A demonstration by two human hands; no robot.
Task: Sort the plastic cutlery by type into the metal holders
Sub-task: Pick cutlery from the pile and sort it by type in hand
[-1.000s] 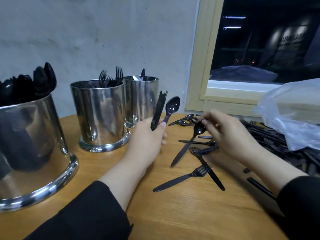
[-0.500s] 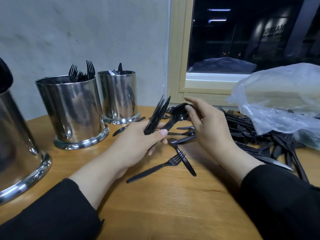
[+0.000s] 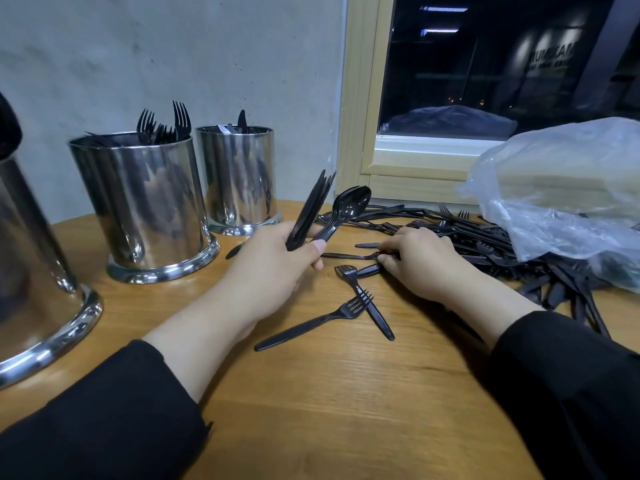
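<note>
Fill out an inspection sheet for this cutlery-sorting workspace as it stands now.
Surface: wooden table, round-edged.
Job's things: three metal holders; middle holder shows fork tines, far holder a knife tip, near holder partly out of frame. Unsorted pile lies at right; two loose forks cross near the hands.
Clutter: clear plastic bag over the pile.
Grippers: left hand grips a bundle of spoons and flat pieces; right hand pinches a piece on the table.
Cables: nothing seen.
Surroundings: grey wall, dark window.

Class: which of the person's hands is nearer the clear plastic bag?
Right. The right hand rests on the cutlery pile just beside the plastic bag; the left hand is farther off, toward the holders.
</note>
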